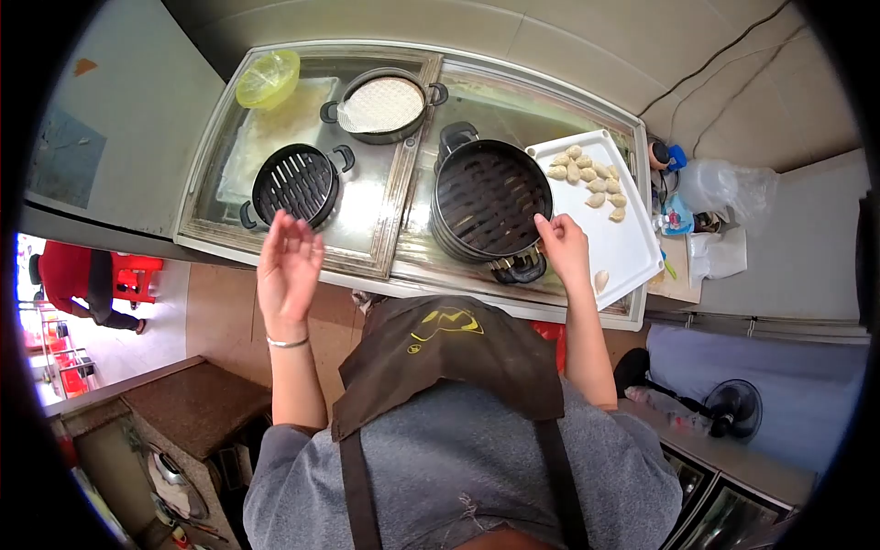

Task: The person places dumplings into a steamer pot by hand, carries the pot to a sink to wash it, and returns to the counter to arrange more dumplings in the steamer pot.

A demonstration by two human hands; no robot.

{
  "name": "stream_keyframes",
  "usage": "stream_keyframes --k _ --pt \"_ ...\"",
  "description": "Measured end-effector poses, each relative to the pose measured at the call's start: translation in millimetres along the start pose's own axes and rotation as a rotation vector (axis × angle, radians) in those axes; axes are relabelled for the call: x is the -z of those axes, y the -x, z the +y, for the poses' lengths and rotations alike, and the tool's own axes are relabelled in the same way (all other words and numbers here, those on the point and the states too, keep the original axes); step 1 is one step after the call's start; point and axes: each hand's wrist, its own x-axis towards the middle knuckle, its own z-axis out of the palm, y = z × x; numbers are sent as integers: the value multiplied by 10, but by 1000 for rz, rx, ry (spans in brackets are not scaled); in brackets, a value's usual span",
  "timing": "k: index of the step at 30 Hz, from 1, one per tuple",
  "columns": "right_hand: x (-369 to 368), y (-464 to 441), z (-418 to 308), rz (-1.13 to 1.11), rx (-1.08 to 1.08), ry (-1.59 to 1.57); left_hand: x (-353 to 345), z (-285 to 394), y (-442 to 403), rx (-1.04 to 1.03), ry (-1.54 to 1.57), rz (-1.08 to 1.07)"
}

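In the head view my left hand (291,266) is raised with its fingers stretched out and nothing in it, just in front of a small black slotted steamer basket (295,186). My right hand (564,247) has its thumb and fingers together at the right rim of a larger black steamer basket (490,197), which sits on a stack with side handles. A white tray (632,247) beside it carries several dumplings (587,172) towards the back. One lone dumpling (601,280) lies near the tray's front edge.
A third black steamer basket (383,105) with a white perforated liner (385,103) stands at the back, near a yellow plastic bowl (269,79). All rest on a glass-topped chest (367,247). Bags and small items crowd the right side. Someone in red (73,280) is at far left.
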Motion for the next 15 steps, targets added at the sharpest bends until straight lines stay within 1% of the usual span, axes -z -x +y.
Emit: stream_keyframes --k 1,3,5,6,8,9,11,12,14,15 --pt "-16 -26 -16 -36 -63 38 102 63 59 -37 3 21" --pt "-32 -13 -76 -24 -40 8 223 154 187 -69 41 37" --pt "-53 17 -122 -1 -48 -217 263 209 195 -104 84 50" --pt "-57 26 -131 0 -44 -214 276 225 197 -115 78 55" --pt "-84 31 -137 81 38 -53 277 250 184 -131 78 60" --pt "-131 8 -56 82 40 -52 254 263 140 -104 74 41" --pt "-203 -76 155 144 114 39 185 293 44 -74 68 13" --pt "-172 -55 135 151 110 38 148 301 4 -66 44 16" --pt "-116 49 73 -14 -85 -471 90 359 -54 -32 23 18" --pt "-84 114 45 2 -90 -474 75 389 -83 -18 19 8"
